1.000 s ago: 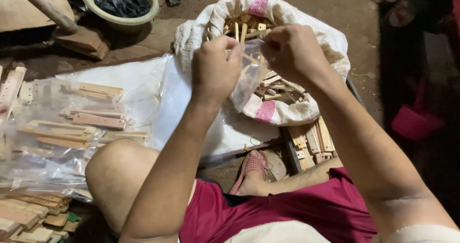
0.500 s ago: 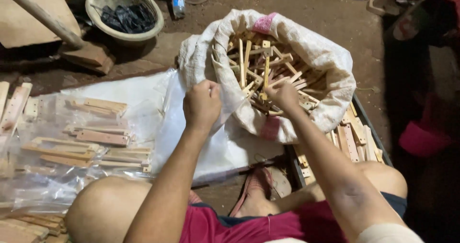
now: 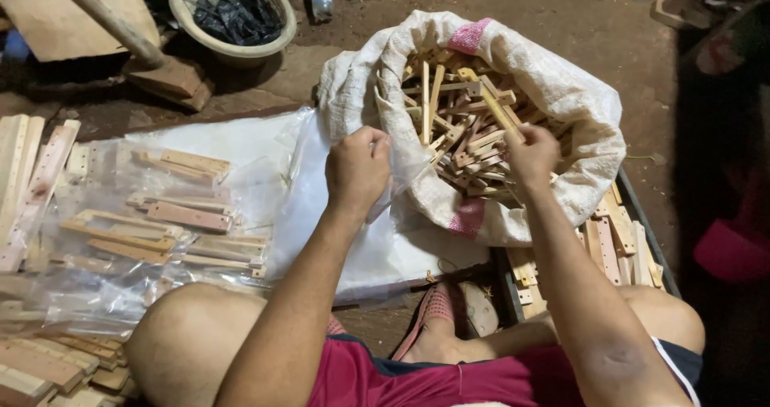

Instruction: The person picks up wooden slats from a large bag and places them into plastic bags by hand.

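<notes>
my right hand (image 3: 531, 152) pinching one wooden stick (image 3: 496, 109) from the sack (image 3: 561, 78) | my left hand (image 3: 357, 170) gripping the clear bag (image 3: 401, 170) | lift it straight so neighbours don't snag

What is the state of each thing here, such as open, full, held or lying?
Woven sack: open, rim rolled down, full of wooden pieces.
Clear plastic bag: held in the left hand.
Wooden stick: gripped by the right hand.
Packed plastic bags: lying flat, filled.
Bowl: upright, holding dark pieces.
</notes>
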